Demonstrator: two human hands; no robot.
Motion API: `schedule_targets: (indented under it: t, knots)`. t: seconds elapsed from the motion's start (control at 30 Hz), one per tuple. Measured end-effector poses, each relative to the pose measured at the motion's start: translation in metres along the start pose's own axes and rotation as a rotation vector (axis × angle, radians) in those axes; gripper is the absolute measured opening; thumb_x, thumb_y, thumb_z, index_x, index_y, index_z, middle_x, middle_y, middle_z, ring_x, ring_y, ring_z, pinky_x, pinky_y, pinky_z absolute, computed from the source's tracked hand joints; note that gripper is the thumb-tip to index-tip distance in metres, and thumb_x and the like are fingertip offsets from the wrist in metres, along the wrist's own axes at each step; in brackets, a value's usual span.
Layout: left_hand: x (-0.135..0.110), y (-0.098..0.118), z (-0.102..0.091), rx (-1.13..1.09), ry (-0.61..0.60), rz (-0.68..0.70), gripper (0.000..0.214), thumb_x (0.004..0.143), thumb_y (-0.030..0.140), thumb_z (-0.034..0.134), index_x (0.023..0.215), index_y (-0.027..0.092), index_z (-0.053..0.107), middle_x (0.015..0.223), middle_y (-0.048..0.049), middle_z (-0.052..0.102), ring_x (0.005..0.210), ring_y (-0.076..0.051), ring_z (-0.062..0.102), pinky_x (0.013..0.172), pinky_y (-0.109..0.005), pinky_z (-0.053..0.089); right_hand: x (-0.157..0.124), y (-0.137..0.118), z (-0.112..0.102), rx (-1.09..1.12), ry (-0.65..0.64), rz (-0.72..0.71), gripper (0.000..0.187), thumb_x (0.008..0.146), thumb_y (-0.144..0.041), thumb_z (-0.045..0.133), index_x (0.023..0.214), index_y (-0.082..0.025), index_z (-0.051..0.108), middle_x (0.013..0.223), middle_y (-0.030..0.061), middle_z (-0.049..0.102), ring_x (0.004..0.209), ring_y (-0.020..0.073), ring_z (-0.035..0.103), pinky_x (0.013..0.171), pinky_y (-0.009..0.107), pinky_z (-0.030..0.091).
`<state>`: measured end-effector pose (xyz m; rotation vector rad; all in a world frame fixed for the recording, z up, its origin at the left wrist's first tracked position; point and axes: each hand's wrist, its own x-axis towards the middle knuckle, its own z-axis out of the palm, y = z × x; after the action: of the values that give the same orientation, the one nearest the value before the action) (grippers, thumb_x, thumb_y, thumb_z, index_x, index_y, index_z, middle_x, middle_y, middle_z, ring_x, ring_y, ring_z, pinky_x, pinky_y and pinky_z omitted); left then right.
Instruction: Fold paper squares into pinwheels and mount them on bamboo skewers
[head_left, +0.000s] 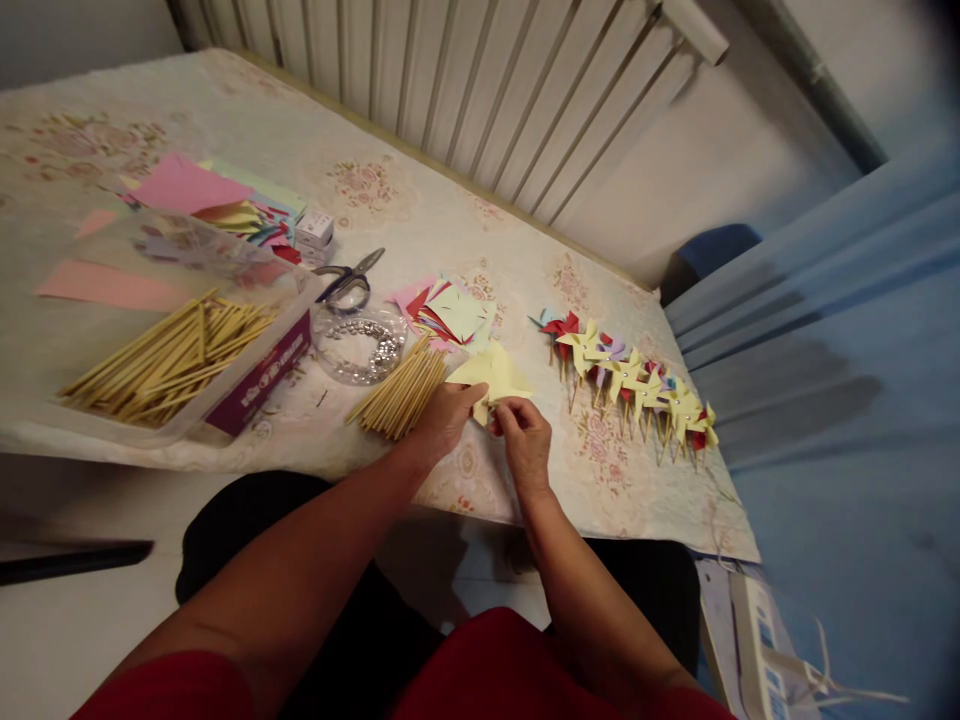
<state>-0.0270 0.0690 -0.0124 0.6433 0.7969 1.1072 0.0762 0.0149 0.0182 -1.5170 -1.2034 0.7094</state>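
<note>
A pale yellow paper pinwheel (pixel 499 370), its blades partly bent, is held up between both hands near the table's front edge. My left hand (pixel 448 415) pinches its left side between thumb and fingers. At its lower right my right hand (pixel 525 435) is closed, thumb and fingertips together at the paper; whether something small is between them is hidden. Just left of my left hand lies a bundle of thin wooden sticks (pixel 397 393). Behind the pinwheel sits a stack of cut paper squares (pixel 454 312) in several colours.
Finished pinwheels (pixel 630 380) on sticks lie in a row at the right. Leftward are a round clear dish (pixel 330 350) of silvery pins, scissors (pixel 349 282), small white boxes (pixel 313 232), and a plastic bin (pixel 300 300) with more sticks. Coloured paper (pixel 187 185) lies behind the bin.
</note>
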Motion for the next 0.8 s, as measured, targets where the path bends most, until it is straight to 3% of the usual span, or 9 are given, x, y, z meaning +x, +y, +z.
schedule_targets:
  t: [0.5, 0.8]
  knots:
    - [-0.012, 0.015, 0.005, 0.063, 0.004, -0.048, 0.022, 0.064, 0.028, 0.062, 0.051, 0.017, 0.048, 0.045, 0.0063, 0.041, 0.043, -0.007, 0.034, 0.047, -0.024, 0.027, 0.008, -0.013, 0.007, 0.061, 0.029, 0.179, 0.017, 0.074, -0.033, 0.061, 0.064, -0.019, 0.056, 0.048, -0.0062, 0.052, 0.041, 0.01, 0.046, 0.044, 0.023, 0.036]
    - [-0.012, 0.012, 0.004, 0.016, -0.039, -0.045, 0.018, 0.065, 0.029, 0.062, 0.056, 0.015, 0.054, 0.049, 0.0044, 0.05, 0.045, -0.008, 0.04, 0.048, -0.024, 0.032, 0.009, -0.013, 0.008, 0.069, 0.054, 0.2, 0.017, 0.071, -0.033, 0.061, 0.062, -0.019, 0.056, 0.046, -0.0063, 0.051, 0.041, 0.0094, 0.044, 0.043, 0.022, 0.033]
